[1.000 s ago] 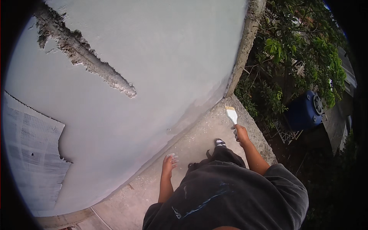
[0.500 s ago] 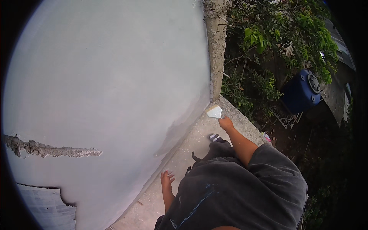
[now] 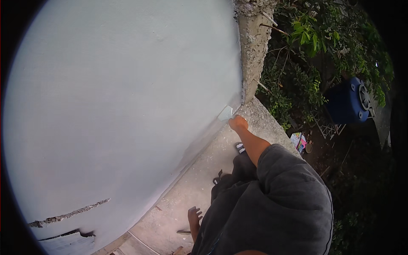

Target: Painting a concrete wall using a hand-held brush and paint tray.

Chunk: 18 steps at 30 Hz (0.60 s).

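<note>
In my right hand (image 3: pixel 239 123) is the handle of a wide, pale paintbrush (image 3: pixel 225 113). Its head lies against the white-painted wall (image 3: pixel 127 93), low down by the wall's right-hand end. A greyer, darker band runs along the foot of the wall there. My left hand (image 3: pixel 194 214) hangs beside my body above the concrete ledge (image 3: pixel 212 155); its fingers are apart and hold nothing.
A rough concrete column (image 3: pixel 254 46) with protruding rods ends the wall. Beyond the ledge's right edge is a drop, with leafy branches (image 3: pixel 297 76) and a blue tank (image 3: pixel 346 102) on a metal frame. Broken gaps (image 3: pixel 70 212) mark the wall's lower left.
My right hand has moved the paintbrush leftward and up from over the ledge onto the wall's base. My left hand sits lower in the view, which has shifted.
</note>
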Each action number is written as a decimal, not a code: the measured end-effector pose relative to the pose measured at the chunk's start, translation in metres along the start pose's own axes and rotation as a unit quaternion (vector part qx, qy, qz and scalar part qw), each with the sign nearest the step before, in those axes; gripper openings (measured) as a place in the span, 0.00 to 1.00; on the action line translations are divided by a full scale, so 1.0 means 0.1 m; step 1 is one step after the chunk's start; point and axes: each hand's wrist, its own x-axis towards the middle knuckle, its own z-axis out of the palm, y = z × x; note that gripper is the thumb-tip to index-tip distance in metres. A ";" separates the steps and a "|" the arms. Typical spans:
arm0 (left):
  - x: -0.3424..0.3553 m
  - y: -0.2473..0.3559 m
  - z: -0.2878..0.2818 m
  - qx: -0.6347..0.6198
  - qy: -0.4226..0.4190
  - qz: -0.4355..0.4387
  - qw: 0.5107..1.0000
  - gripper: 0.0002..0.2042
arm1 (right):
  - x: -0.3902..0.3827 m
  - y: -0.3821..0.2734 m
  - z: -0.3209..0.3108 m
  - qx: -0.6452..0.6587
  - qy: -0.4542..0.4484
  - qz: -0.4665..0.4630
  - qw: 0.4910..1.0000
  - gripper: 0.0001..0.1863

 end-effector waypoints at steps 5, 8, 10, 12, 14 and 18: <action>0.02 0.06 0.11 -0.019 0.020 -0.020 0.999 0.19 | -0.17 0.43 -0.04 0.035 0.022 -0.049 0.998 0.24; 0.04 0.12 0.20 -0.003 0.018 -0.004 1.000 0.19 | 0.10 0.60 0.13 0.006 0.015 0.001 1.000 0.24; 0.04 0.15 0.22 -0.002 0.021 -0.008 1.000 0.19 | 0.20 0.51 0.19 0.000 0.002 0.002 1.000 0.23; 0.02 0.17 0.24 0.001 0.027 0.009 1.000 0.20 | 0.36 0.38 0.23 -0.004 -0.011 0.003 1.000 0.23; -0.01 0.12 0.24 -0.002 0.026 0.013 1.000 0.20 | 0.49 0.21 0.24 0.006 -0.024 -0.006 1.000 0.22; -0.05 0.05 0.25 -0.009 0.036 0.006 0.999 0.19 | 0.51 -0.01 0.20 0.025 0.019 -0.040 0.999 0.21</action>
